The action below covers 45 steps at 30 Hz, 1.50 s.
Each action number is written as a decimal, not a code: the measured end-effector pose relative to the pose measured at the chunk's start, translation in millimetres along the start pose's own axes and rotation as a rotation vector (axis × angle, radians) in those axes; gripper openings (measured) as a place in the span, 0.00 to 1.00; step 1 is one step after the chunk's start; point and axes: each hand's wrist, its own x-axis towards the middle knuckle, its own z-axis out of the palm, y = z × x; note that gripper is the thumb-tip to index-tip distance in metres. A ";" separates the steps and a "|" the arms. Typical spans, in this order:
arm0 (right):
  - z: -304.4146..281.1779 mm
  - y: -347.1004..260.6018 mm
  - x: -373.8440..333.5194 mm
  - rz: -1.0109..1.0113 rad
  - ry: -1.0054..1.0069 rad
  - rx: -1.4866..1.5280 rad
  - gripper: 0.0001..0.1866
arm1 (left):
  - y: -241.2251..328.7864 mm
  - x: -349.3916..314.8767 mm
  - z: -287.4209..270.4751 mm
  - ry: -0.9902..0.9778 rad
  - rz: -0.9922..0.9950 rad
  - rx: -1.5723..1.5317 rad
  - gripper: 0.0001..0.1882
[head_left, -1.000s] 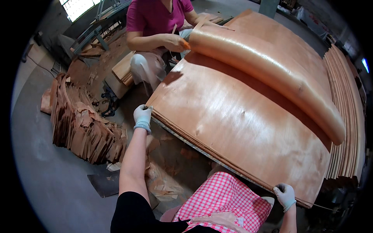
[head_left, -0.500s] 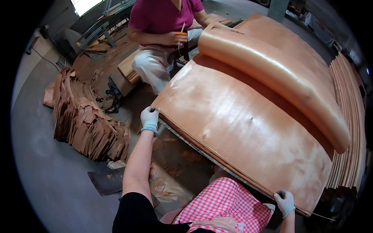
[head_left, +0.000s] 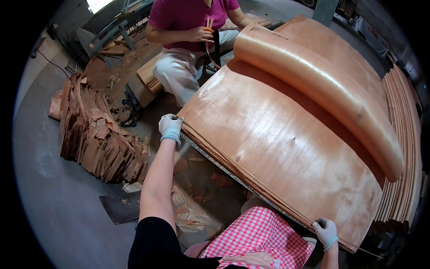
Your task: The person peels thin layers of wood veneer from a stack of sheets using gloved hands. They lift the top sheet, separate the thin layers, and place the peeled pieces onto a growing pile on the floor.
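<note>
A broad sheet of reddish-tan wood veneer (head_left: 277,148) lies on top of a stack of sheets before me. Its far part is curled back into a large roll (head_left: 318,85). Along the near edge runs a thin veneer strip (head_left: 251,171), its tip poking out past the right corner. My left hand (head_left: 170,125), in a white glove, is closed at the strip's left end by the sheet's corner. Near the right corner, my gloved right hand (head_left: 325,231) pinches the strip. Whether the sheet's edge is also between my fingers is hidden.
Across the stack sits a person (head_left: 192,27) in a magenta top, one hand on the roll, the other holding something orange. Piled veneer scraps (head_left: 101,130) stand on the floor at left. More layered sheets (head_left: 398,148) rise at right. A dark flat board (head_left: 120,208) lies lower left.
My left hand has shifted slightly left and up, and my right hand slightly left. The other person's hand with the orange thing has risen a little.
</note>
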 end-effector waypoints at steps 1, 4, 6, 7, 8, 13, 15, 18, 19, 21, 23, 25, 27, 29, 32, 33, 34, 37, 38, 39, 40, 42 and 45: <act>0.0 3.1 0.8 -0.003 -0.009 0.016 0.09 | -4.3 3.7 2.5 -0.013 0.001 -0.014 0.13; -2.7 5.8 1.2 0.033 -0.038 0.101 0.09 | -24.5 16.8 8.9 -0.054 0.028 -0.026 0.15; -5.1 3.8 1.4 0.043 -0.049 0.083 0.09 | -29.9 19.6 11.1 -0.088 0.077 -0.003 0.15; -6.3 3.2 1.8 0.048 -0.051 0.074 0.09 | -28.0 19.8 11.9 -0.130 0.036 0.021 0.16; -6.6 3.7 2.8 0.051 -0.051 0.071 0.09 | -26.5 18.1 13.4 -0.114 0.065 0.004 0.16; -7.6 2.7 5.2 0.058 -0.041 0.027 0.09 | -12.5 10.3 1.5 -0.130 0.081 -0.050 0.13; -5.9 -2.1 4.4 0.066 -0.043 0.052 0.09 | -12.0 3.7 -7.6 0.102 0.413 0.002 0.09; -6.2 -1.2 3.3 0.095 -0.018 0.050 0.10 | 20.2 -18.8 -23.9 0.222 0.786 0.019 0.05; -5.3 0.5 3.6 0.101 -0.012 0.041 0.10 | 29.8 -26.7 -28.5 0.227 0.867 0.034 0.05; -2.7 19.6 8.5 0.095 -0.029 0.062 0.10 | 49.3 -39.3 -32.5 0.230 0.999 0.023 0.05; -3.1 8.6 10.4 0.090 -0.039 0.073 0.11 | 61.4 -50.9 -32.1 0.221 1.004 -0.042 0.06; -4.3 15.4 14.6 0.084 -0.037 0.089 0.11 | 81.6 -60.5 -25.6 0.213 1.003 -0.111 0.05; -6.5 14.3 16.8 0.120 -0.034 0.098 0.10 | 102.3 -68.0 -18.6 0.220 1.023 -0.143 0.05; -8.3 13.0 19.1 0.150 -0.046 0.148 0.09 | 120.7 -73.9 -8.5 0.233 1.030 -0.141 0.04; -9.6 12.9 19.4 0.157 -0.040 0.153 0.08 | 146.3 -86.4 6.0 0.251 1.021 -0.099 0.01; -9.6 12.5 18.7 0.166 -0.030 0.136 0.08 | 154.9 -91.5 12.0 0.254 1.015 -0.083 0.03; -9.4 10.8 17.6 0.175 -0.024 0.121 0.08 | 162.3 -96.3 14.3 0.252 1.009 -0.112 0.03; -9.1 3.6 15.1 0.188 -0.028 0.127 0.08 | 182.5 -109.2 17.6 0.227 0.989 -0.162 0.03; -9.2 1.9 14.6 0.190 -0.028 0.122 0.08 | 188.7 -112.8 20.6 0.225 0.991 -0.181 0.03; -9.4 0.7 14.3 0.188 -0.026 0.117 0.08 | 195.6 -115.9 22.8 0.224 0.993 -0.199 0.03; -9.7 -0.1 13.9 0.186 -0.023 0.111 0.08 | 202.6 -119.2 25.1 0.223 0.996 -0.218 0.03; -10.5 0.4 13.7 0.187 -0.020 0.115 0.08 | 214.9 -127.3 30.3 0.165 0.987 -0.203 0.03; -11.5 2.5 13.9 0.191 -0.017 0.137 0.08 | 233.0 -137.6 36.6 0.126 0.977 -0.158 0.04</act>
